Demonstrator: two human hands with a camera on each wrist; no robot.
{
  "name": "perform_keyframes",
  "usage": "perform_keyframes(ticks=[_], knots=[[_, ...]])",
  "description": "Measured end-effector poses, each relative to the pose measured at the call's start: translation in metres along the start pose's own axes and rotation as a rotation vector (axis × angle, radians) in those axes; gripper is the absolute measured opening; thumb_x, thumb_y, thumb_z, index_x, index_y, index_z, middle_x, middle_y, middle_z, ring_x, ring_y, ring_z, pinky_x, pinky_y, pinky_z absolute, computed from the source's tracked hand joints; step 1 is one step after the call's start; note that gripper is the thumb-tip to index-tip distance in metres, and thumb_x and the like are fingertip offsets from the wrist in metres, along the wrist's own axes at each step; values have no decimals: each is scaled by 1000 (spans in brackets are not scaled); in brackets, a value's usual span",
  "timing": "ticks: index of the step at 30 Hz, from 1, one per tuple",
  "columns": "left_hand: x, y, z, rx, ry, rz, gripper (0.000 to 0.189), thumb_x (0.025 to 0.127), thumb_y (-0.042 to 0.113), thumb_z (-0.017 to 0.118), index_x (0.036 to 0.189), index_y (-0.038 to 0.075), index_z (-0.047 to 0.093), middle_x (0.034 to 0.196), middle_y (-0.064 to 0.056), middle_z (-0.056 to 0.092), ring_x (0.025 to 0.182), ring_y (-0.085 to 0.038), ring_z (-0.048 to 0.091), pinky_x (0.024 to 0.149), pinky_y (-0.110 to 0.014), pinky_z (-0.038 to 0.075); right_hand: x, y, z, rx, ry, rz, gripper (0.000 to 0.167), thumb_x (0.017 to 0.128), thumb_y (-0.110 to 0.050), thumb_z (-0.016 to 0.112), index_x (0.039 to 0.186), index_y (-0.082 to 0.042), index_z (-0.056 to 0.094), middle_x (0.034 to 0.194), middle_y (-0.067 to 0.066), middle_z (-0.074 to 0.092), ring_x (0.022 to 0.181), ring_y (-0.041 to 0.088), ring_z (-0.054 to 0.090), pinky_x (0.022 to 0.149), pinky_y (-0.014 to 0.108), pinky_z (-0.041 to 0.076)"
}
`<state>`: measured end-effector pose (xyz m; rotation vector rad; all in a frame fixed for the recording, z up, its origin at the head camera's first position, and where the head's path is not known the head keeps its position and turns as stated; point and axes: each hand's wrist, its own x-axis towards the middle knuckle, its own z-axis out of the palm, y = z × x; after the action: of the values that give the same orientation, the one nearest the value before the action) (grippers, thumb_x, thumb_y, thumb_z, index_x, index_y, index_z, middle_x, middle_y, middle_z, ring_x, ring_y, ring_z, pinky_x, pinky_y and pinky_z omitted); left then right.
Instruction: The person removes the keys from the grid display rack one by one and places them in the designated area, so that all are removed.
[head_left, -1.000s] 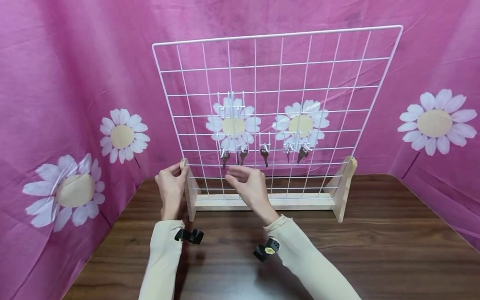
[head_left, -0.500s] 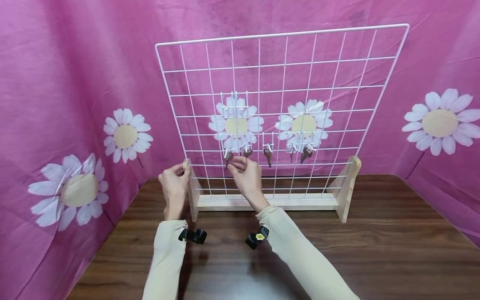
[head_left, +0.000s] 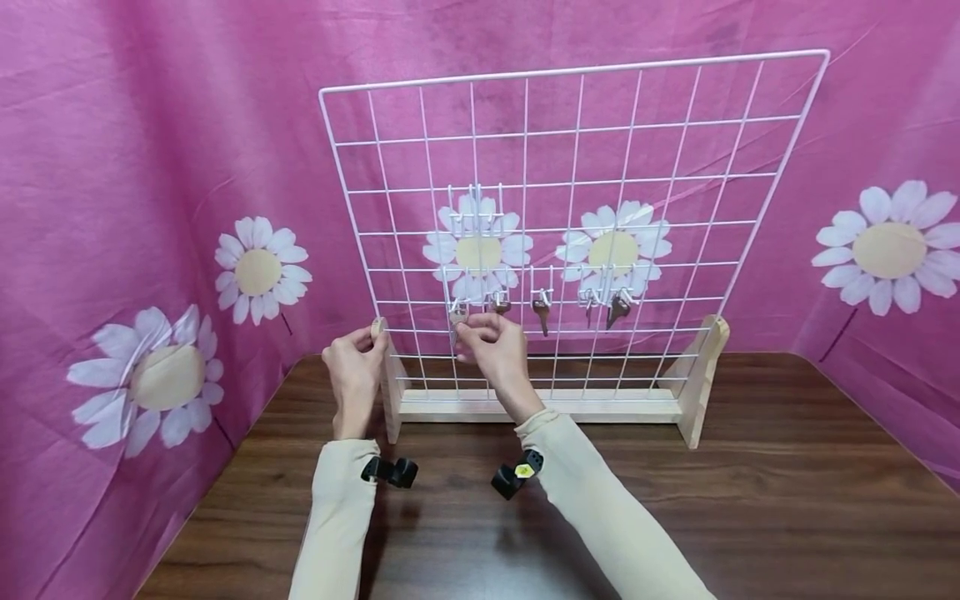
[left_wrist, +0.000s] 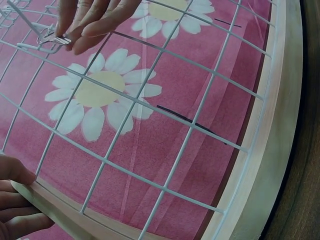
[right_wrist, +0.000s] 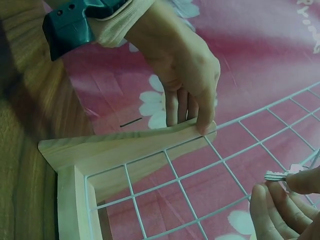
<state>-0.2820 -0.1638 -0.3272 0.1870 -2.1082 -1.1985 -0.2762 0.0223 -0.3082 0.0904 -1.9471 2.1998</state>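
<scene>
A white wire grid [head_left: 603,129] stands upright in a wooden stand [head_left: 442,411]. Thumb and fingers of my left hand [head_left: 352,373] grip the top of the stand's left side piece [right_wrist: 150,141]. My right hand [head_left: 501,354] is in front of the lower grid, its thumb and fingers pinching the leftmost key [right_wrist: 276,176] at its hook [left_wrist: 32,47]. That key is partly covered by the fingertips. Farther right, more keys hang in a row on hooks: a partly hidden one [head_left: 501,307], a brown one [head_left: 542,317] and others near the right [head_left: 618,311].
Several white hooks [head_left: 476,218] without keys hang higher on the grid. The stand rests on a dark wood-grain table [head_left: 787,467]. A pink cloth [head_left: 150,100] with printed daisies surrounds the back and sides.
My right hand has moved up to the leftmost key and now pinches it, its finger pose changing. My left hand keeps its grip on the stand. The head view has shifted slightly.
</scene>
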Motion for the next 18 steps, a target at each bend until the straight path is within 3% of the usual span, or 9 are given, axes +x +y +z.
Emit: perform_keyframes(ticks=[10, 18], knots=[[1, 0, -2, 6, 3, 11, 25, 84, 14, 72, 105, 0, 74, 90, -16, 72, 92, -31, 70, 82, -41, 55, -4, -3, 8, 93, -39, -46, 24, 84, 2, 70, 105, 5, 57, 87, 21, 72, 68, 22, 71, 65, 36, 59], [0, 0, -2, 7, -22, -17, 26, 84, 15, 71, 106, 0, 73, 92, -17, 72, 97, -31, 68, 84, -40, 54, -4, -1, 11, -10, -1, -56, 21, 87, -3, 68, 106, 4, 65, 90, 16, 73, 75, 31, 72, 61, 36, 59]])
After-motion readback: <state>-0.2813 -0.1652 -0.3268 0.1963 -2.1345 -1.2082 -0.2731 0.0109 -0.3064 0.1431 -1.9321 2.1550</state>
